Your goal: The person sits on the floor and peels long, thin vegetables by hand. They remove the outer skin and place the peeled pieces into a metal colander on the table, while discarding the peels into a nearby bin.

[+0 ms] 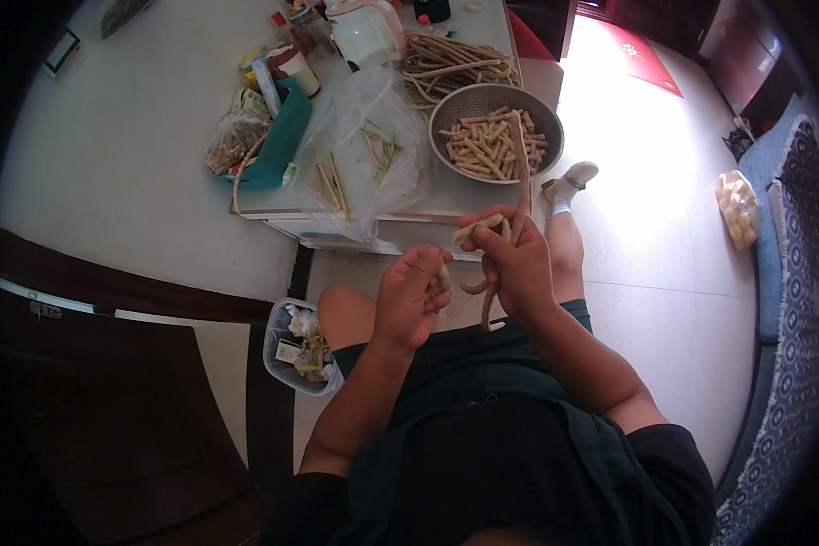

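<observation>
My left hand [409,297] pinches a short piece of long bean [444,277] above my lap. Close beside it, my right hand [519,269] grips a long bean [521,160] that points up past the colander's front rim, with curled ends hanging below the palm. A broken pale bean piece [478,228] lies between its thumb and fingers. Beyond my hands, a perforated metal colander [554,130] on the table holds many bean pieces [484,147]. Behind it lies a heap of whole long beans [454,61]. A clear plastic bag [399,188] with thin bean scraps [332,184] spreads to the left.
A green box [290,130] of packets, jars [297,68] and a white kettle [365,34] stand on the table [416,211]. A waste bin [273,341] sits by my left knee. At right are a bag of round yellowish items [737,208] and a sofa [768,273].
</observation>
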{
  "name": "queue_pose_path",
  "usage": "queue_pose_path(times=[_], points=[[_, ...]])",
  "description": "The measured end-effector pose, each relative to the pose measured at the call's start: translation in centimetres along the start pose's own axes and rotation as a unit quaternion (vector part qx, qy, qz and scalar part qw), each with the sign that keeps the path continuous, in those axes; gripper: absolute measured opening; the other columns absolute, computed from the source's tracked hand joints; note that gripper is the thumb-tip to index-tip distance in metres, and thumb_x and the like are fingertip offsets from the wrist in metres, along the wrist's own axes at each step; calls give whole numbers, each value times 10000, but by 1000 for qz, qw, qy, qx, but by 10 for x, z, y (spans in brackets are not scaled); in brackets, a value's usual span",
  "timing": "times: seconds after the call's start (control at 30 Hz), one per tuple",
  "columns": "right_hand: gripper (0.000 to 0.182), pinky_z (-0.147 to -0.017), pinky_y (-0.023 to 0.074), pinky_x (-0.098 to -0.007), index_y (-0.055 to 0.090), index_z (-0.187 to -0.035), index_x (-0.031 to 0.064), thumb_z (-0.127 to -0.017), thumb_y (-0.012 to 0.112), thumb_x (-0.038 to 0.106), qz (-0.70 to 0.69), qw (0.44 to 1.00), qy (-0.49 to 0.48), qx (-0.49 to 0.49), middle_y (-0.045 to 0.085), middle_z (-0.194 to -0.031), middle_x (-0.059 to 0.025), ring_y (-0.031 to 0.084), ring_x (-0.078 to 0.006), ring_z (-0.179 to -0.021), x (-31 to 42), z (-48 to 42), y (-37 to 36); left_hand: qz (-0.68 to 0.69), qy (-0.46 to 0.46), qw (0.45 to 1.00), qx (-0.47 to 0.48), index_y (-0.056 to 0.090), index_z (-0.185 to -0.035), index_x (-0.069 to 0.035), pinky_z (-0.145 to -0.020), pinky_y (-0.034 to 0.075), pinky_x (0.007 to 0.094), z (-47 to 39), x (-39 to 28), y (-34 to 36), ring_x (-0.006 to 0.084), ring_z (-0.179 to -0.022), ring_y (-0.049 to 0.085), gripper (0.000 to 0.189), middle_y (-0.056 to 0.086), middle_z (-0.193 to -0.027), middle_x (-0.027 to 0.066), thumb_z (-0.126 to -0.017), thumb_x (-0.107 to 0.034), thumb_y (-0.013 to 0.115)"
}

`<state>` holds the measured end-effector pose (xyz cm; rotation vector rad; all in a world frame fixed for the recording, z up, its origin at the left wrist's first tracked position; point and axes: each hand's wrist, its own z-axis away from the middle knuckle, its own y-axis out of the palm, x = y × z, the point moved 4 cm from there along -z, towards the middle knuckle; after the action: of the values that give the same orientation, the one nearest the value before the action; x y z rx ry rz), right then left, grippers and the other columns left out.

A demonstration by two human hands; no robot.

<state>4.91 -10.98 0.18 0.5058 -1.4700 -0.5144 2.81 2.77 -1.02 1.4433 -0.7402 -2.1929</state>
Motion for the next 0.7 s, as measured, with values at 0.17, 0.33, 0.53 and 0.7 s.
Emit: queue_pose_path(times=[0.17, 0.33, 0.53, 0.7], points=[[182, -448, 387, -147, 521, -957, 21, -797, 601, 57, 75, 997, -18, 18, 624, -929, -81, 579, -65, -702, 3, 6, 3, -31, 11, 999, 7, 540, -873, -52, -425, 277, 169, -4, 3, -1, 19, -495, 370, 106, 558, -771, 8, -857, -155, 557], [193, -454, 389, -148, 539, -968, 22, -791, 606, 59, 133, 990, -16, 39, 627, -917, -42, 549, -32, -666, 5, 12, 2, -39, 10, 999, 2, 535, -865, -61, -421, 280, 175, -7, 7, -4, 28, -500, 395, 77, 569, -784, 22, -835, -125, 567], [178, -479, 393, -152, 555, -942, 18, -784, 622, 66, 137, 990, -16, 43, 626, -912, -42, 518, -24, -646, 0, 17, 0, -46, 38, 998, -22, 536, -819, -65, -418, 284, 177, -8, 5, -8, 34, -498, 400, 27, 560, -762, 22, -824, -89, 548], [148, -470, 381, -156, 563, -896, 22, -777, 635, 73, 182, 981, -19, 63, 610, -827, -33, 484, -25, -587, -4, 18, -4, -52, 57, 996, -34, 538, -802, -64, -419, 287, 175, -6, -1, -7, 43, -503, 411, 13, 541, -717, 14, -811, -65, 530]])
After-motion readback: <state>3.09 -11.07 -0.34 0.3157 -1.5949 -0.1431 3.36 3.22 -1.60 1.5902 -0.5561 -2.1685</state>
